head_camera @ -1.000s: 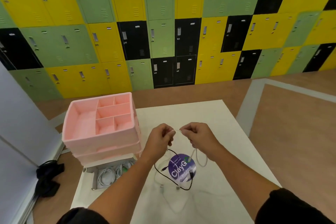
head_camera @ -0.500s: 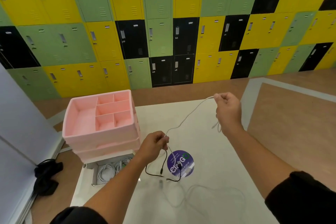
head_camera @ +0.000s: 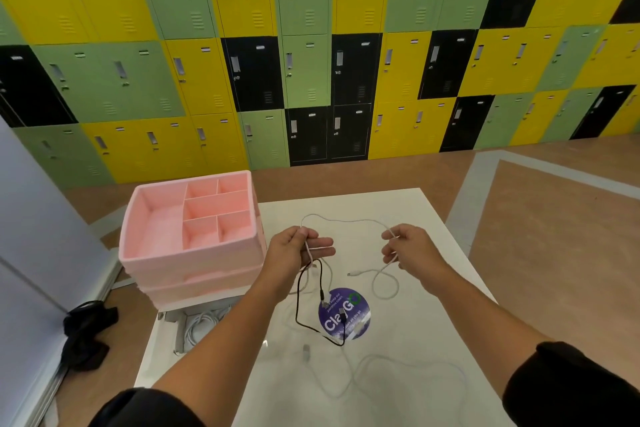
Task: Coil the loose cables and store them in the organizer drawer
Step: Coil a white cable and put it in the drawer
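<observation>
Status: I judge the coiling to be at an early stage, with no finished loops in hand.

The hands are held apart above the white table (head_camera: pixel 433 288). The left hand (head_camera: pixel 294 250) pinches a thin white cable (head_camera: pixel 346 220) between thumb and fingers. The right hand (head_camera: pixel 412 246) has its fingers curled round the same cable further along. The span between them sags slack. Below the right hand the cable drops into a loop, its plug lying free on the table.

A short black cable (head_camera: pixel 298 305) hangs at six o'clock from the left hand, across a round purple sticker (head_camera: pixel 360 314). I cannot tell whether it is gripped or merely snagged. Another pale loose cable (head_camera: pixel 415 364) sprawls at five o'clock, near the table edge.

The pink plastic organizer (head_camera: pixel 138 218) stands at ten o'clock. Its pulled-out bottom drawer (head_camera: pixel 199 326), at eight o'clock, holds white coils.

Risks:
- The black cable may get wound into the white coil, because both meet at the left hand.
- The trailing loop may knot if drawn in quickly.
- The free plug could drag the pale cable off the table.
- A loose coil may spring open over the drawer.
</observation>
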Available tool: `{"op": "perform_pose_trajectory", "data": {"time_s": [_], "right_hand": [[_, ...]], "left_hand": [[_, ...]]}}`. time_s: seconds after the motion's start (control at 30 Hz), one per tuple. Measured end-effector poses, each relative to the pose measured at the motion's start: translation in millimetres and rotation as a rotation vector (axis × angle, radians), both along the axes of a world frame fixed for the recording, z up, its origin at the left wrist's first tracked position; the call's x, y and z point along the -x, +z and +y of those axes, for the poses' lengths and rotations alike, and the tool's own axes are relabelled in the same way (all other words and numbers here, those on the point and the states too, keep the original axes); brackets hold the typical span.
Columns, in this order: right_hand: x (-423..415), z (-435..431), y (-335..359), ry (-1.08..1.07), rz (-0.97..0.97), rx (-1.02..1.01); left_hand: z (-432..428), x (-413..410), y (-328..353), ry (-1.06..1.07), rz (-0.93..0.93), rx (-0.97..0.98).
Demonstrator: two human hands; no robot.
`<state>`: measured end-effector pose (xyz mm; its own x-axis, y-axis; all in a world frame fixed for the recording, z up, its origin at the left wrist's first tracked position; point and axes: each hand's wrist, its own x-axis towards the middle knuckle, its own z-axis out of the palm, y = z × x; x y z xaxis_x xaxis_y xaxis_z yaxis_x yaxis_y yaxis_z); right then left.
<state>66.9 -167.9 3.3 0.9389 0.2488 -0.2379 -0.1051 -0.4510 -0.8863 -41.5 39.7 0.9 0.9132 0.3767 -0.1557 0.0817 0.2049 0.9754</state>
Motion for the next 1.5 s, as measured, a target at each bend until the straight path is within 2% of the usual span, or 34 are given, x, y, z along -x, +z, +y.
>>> {"op": "perform_pose_trajectory", "data": {"time_s": [0.07, 0.23, 0.3, 0.4, 0.63, 0.77, 1.0, 1.17, 1.33, 1.43, 1.5], "right_hand": [[3, 6, 2, 0.073, -0.084, 0.038], [17, 35, 22, 0.244, -0.547, 0.329], [19, 45, 29, 0.296, -0.629, 0.403], [22, 53, 34, 0.388, -0.448, 0.241], [29, 55, 30, 0.426, -0.665, 0.208], [21, 58, 39, 0.509, -0.590, 0.297], [5, 46, 59, 0.213, -0.673, 0.263], [-3, 36, 86, -0.140, -0.578, 0.011], [-3, 31, 105, 0.007, -0.485, 0.010], [4, 35, 101, 0.077, -0.436, 0.038], [6, 39, 96, 0.104, -0.438, 0.091]], "left_hand": [[-2, -3, 2, -0.035, 0.000, -0.039], [-8, -10, 5, -0.145, -0.034, -0.154], [-12, -13, 6, -0.192, -0.055, -0.160], [-16, -12, 5, -0.221, -0.070, -0.157], [-12, -6, 3, -0.277, -0.082, -0.201], [-9, -3, 0, -0.300, -0.063, -0.233], [9, -2, -20, -0.250, 0.015, -0.490], [20, 8, -40, -0.218, 0.241, -0.643], [18, 14, -48, -0.116, 0.178, -0.520], [7, 5, -29, -0.088, 0.087, -0.456], [-1, 1, -11, -0.116, 0.046, -0.335]]}}
